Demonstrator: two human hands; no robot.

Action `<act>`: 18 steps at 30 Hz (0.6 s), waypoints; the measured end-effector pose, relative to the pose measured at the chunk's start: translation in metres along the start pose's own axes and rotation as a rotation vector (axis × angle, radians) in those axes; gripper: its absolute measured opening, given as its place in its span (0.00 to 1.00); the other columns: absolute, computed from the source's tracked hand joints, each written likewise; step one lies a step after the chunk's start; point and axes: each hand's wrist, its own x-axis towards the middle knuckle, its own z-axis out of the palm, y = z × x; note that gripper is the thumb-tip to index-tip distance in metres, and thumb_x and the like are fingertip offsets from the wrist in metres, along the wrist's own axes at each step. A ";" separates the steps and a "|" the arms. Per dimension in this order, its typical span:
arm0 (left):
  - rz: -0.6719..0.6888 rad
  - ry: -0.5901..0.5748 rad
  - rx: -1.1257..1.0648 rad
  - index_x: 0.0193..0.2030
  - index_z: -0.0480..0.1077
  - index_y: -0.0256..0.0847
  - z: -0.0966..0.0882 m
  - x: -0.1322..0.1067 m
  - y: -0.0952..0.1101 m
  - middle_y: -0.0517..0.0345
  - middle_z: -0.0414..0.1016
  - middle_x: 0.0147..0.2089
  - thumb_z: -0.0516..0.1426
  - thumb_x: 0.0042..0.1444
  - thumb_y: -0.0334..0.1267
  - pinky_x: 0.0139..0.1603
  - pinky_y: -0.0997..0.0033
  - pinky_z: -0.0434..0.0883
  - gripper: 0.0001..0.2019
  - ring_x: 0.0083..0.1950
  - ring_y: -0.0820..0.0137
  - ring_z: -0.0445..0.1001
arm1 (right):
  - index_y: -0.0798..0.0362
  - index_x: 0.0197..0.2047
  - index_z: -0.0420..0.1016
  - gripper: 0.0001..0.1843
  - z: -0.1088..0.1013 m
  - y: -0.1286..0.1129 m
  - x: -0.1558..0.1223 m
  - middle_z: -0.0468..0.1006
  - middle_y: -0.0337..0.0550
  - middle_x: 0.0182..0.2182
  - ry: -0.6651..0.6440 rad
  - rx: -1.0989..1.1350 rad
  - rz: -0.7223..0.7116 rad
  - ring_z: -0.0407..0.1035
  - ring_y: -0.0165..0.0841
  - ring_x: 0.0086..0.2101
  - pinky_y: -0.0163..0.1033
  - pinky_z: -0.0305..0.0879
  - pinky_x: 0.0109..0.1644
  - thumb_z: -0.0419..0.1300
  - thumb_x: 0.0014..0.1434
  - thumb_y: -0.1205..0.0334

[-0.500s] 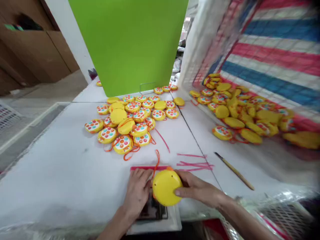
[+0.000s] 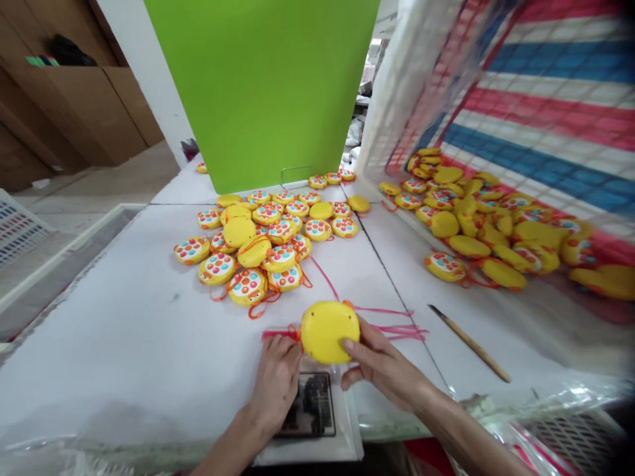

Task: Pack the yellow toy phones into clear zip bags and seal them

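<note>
A round yellow toy, plain back facing up, is held just above the white table between both hands. My left hand grips its left edge, fingers curled by an orange cord. My right hand pinches its right edge with fingers and thumb. Below the toy lies a small dark pad on a white sheet. Pink strips lie just right of the toy.
A heap of yellow toys with coloured buttons lies mid-table before a green board. More toys fill a striped mesh bag at right. A brush lies right of my hands. White baskets stand at left and lower right.
Both hands have lifted the yellow toy up and away from me, uncovering the dark pad. The view shifted slightly.
</note>
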 end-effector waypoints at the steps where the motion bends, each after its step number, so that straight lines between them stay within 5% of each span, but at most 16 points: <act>1: 0.027 0.017 0.055 0.33 0.71 0.37 0.001 -0.001 0.001 0.52 0.71 0.33 0.47 0.57 0.26 0.39 0.60 0.65 0.12 0.36 0.63 0.66 | 0.45 0.61 0.50 0.30 0.003 0.002 0.005 0.67 0.45 0.43 0.060 -0.056 -0.044 0.67 0.35 0.38 0.36 0.71 0.28 0.54 0.58 0.51; 6: 0.189 0.164 0.178 0.28 0.68 0.37 -0.001 -0.001 0.008 0.56 0.71 0.28 0.49 0.58 0.26 0.41 0.62 0.64 0.11 0.32 0.67 0.67 | 0.52 0.60 0.48 0.24 0.013 0.016 0.022 0.69 0.40 0.29 0.088 -0.703 -0.209 0.65 0.30 0.26 0.36 0.66 0.30 0.47 0.63 0.58; 11: 0.163 0.282 0.067 0.30 0.69 0.39 -0.025 -0.007 0.005 0.58 0.72 0.28 0.53 0.57 0.30 0.42 0.64 0.64 0.07 0.33 0.68 0.68 | 0.54 0.61 0.48 0.23 0.009 0.018 0.018 0.73 0.44 0.32 0.062 -0.933 -0.260 0.68 0.33 0.29 0.37 0.63 0.33 0.44 0.65 0.60; 14: -0.098 0.397 -0.075 0.32 0.70 0.40 -0.043 -0.017 -0.007 0.58 0.74 0.31 0.54 0.57 0.35 0.41 0.67 0.65 0.05 0.36 0.67 0.70 | 0.53 0.62 0.48 0.23 0.004 0.014 0.014 0.74 0.46 0.37 0.106 -0.979 -0.267 0.69 0.34 0.32 0.38 0.64 0.36 0.45 0.65 0.58; 18: -0.638 0.275 -0.436 0.39 0.71 0.40 -0.056 -0.019 -0.018 0.56 0.77 0.35 0.52 0.56 0.49 0.39 0.68 0.68 0.15 0.39 0.64 0.73 | 0.53 0.62 0.48 0.24 0.007 0.007 0.010 0.75 0.48 0.39 0.112 -0.978 -0.272 0.69 0.34 0.31 0.38 0.64 0.36 0.44 0.65 0.59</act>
